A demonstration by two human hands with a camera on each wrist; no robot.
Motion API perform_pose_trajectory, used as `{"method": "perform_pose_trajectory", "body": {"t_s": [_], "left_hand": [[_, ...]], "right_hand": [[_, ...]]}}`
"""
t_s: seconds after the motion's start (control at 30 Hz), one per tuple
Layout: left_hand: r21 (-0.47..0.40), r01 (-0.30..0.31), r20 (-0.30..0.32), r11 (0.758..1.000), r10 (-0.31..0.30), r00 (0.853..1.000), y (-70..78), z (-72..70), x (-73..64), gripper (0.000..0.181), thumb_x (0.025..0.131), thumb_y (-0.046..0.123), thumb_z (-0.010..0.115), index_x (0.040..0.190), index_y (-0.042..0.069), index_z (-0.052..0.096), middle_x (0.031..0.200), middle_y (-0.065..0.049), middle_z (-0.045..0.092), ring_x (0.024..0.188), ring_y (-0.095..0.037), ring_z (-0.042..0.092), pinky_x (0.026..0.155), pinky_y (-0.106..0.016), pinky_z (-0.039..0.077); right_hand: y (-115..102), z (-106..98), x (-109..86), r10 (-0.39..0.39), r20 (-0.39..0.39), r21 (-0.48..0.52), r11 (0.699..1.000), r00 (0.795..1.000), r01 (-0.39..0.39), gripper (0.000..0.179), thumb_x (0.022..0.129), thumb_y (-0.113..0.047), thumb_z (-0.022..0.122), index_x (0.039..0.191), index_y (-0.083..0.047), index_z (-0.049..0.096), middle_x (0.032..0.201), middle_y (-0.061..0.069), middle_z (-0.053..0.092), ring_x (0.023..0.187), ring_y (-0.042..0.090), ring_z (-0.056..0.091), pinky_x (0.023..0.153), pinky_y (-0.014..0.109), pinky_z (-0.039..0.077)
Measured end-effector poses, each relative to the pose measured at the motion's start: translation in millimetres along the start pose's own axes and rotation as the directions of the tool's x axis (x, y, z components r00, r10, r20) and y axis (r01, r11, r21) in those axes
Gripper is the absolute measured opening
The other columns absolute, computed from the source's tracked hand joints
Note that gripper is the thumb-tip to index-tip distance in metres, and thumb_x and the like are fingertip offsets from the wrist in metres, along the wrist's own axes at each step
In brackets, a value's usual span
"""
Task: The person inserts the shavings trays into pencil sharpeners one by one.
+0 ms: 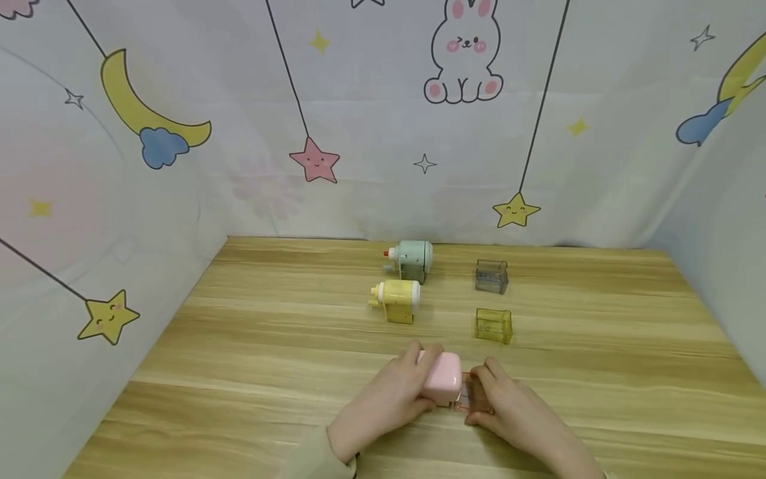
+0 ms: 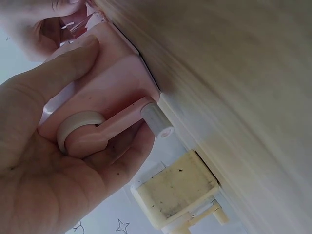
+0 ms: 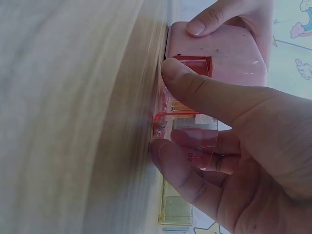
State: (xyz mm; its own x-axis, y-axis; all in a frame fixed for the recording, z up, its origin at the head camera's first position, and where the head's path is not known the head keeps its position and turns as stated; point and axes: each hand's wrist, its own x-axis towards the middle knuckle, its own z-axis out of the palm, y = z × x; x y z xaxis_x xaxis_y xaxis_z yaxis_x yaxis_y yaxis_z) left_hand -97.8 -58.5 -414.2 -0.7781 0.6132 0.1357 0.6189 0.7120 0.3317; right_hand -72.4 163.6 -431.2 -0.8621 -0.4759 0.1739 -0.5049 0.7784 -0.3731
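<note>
My left hand (image 1: 395, 389) grips a pink crank pencil sharpener (image 1: 444, 376) standing on the table. In the left wrist view its crank handle (image 2: 124, 118) with a grey knob lies near the palm. My right hand (image 1: 514, 409) pinches a clear reddish shavings drawer (image 3: 195, 131) between thumb and fingers. The drawer lines up with the red-edged opening (image 3: 197, 63) at the sharpener's end, low against the tabletop. My right thumb covers part of the join, so I cannot tell how far inside the drawer sits.
Beyond my hands stand a yellow crank sharpener (image 1: 399, 299) and a mint-green one (image 1: 414, 258). To their right lie a clear yellow drawer (image 1: 493, 326) and a clear grey drawer (image 1: 492, 277). A patterned cloth (image 1: 383, 199) walls the wooden table (image 1: 269, 319).
</note>
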Motion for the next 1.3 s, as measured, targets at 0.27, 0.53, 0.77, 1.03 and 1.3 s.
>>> {"method": "perform_pose_trajectory", "body": {"t_s": [0.27,0.53,0.77,1.03,1.3], "left_hand": [[-0.001,-0.003,0.002,1.000,0.003,1.000,0.6,0.1,0.6,0.078,0.072,0.022,0.083,0.135,0.013,0.040,0.107,-0.009,0.054,0.084,-0.020,0.064,0.074,-0.027,0.056],[0.001,-0.004,0.005,1.000,0.004,1.000,1.1,1.9,1.5,0.078,0.072,0.023,0.083,0.135,0.014,0.039,0.107,-0.008,0.053,0.084,-0.019,0.064,0.073,-0.026,0.056],[0.002,-0.011,0.001,1.000,0.011,1.000,1.4,2.3,2.4,0.079,0.072,0.023,0.084,0.136,0.013,0.039,0.107,-0.008,0.053,0.083,-0.020,0.064,0.073,-0.026,0.056],[0.011,-0.011,0.004,1.000,0.011,1.000,1.3,1.9,3.0,0.078,0.072,0.023,0.083,0.136,0.013,0.040,0.107,-0.009,0.053,0.082,-0.019,0.063,0.071,-0.026,0.055],[0.007,-0.018,0.004,1.000,0.018,1.000,1.2,2.1,3.3,0.078,0.072,0.022,0.083,0.136,0.013,0.039,0.107,-0.009,0.054,0.083,-0.018,0.063,0.072,-0.026,0.056]], "right_hand": [[0.3,0.3,0.4,0.015,0.017,0.008,1.000,1.000,-0.015,0.056,0.072,-0.034,0.081,0.112,-0.002,0.058,0.096,-0.002,0.051,0.066,0.002,0.052,0.057,0.021,0.051],[0.8,2.2,1.2,-0.015,-0.007,0.013,1.000,1.000,0.015,0.054,0.072,-0.033,0.082,0.110,-0.003,0.058,0.095,-0.002,0.050,0.065,-0.001,0.050,0.056,0.019,0.050],[0.6,2.4,1.9,-0.015,-0.008,0.019,1.000,1.000,0.015,0.054,0.072,-0.033,0.082,0.110,-0.003,0.058,0.094,-0.002,0.049,0.064,-0.002,0.046,0.054,0.018,0.048],[0.4,1.8,3.1,-0.009,-0.004,0.016,1.000,1.000,0.009,0.053,0.072,-0.032,0.082,0.110,-0.003,0.058,0.094,-0.002,0.049,0.063,-0.002,0.046,0.054,0.018,0.047],[1.1,0.8,7.1,-0.031,-0.021,-0.006,0.999,0.999,0.031,0.051,0.072,-0.032,0.082,0.108,-0.004,0.059,0.094,-0.003,0.049,0.065,0.000,0.049,0.055,0.019,0.047]]}}
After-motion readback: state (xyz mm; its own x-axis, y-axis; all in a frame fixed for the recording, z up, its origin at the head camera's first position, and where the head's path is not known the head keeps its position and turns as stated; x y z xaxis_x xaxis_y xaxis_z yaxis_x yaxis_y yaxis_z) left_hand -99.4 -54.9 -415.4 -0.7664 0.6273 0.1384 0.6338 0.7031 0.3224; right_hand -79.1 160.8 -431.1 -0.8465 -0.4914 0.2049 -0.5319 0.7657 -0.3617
